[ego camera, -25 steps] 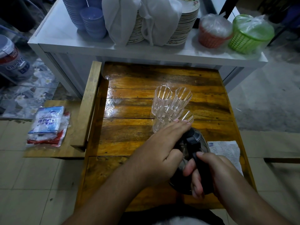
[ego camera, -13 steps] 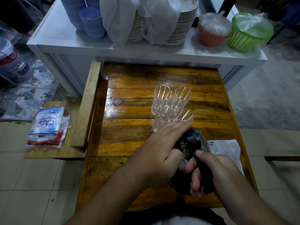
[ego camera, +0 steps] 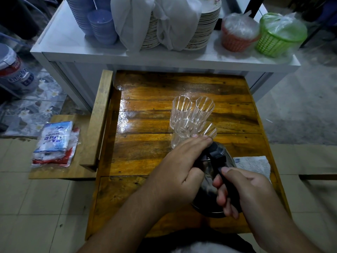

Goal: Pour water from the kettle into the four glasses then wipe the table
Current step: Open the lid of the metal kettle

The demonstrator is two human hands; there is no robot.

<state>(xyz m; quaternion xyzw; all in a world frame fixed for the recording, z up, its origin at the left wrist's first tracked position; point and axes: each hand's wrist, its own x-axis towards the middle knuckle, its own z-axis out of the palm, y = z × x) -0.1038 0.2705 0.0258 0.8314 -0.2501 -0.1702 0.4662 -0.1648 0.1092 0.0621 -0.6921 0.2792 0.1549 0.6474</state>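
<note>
A dark kettle [ego camera: 209, 187] sits near the front right of the wooden table [ego camera: 145, 157]. My right hand [ego camera: 242, 189] grips its black handle. My left hand [ego camera: 178, 167] lies flat over the kettle's lid, fingertips reaching toward the spout. Several clear ribbed glasses [ego camera: 182, 114] stand clustered just beyond the kettle, upright, and look empty. A white cloth [ego camera: 255, 165] lies on the table right of the kettle, partly hidden by it.
A white counter [ego camera: 73, 44] behind the table carries stacked blue bowls [ego camera: 102, 28], plates under a cloth [ego camera: 200, 30], an orange basket [ego camera: 238, 37] and a green basket [ego camera: 279, 37]. A wooden bench [ego camera: 98, 117] with plastic packets [ego camera: 54, 143] stands left.
Hardly anything has moved; both hands stay on the kettle, and the view has shifted very slightly.
</note>
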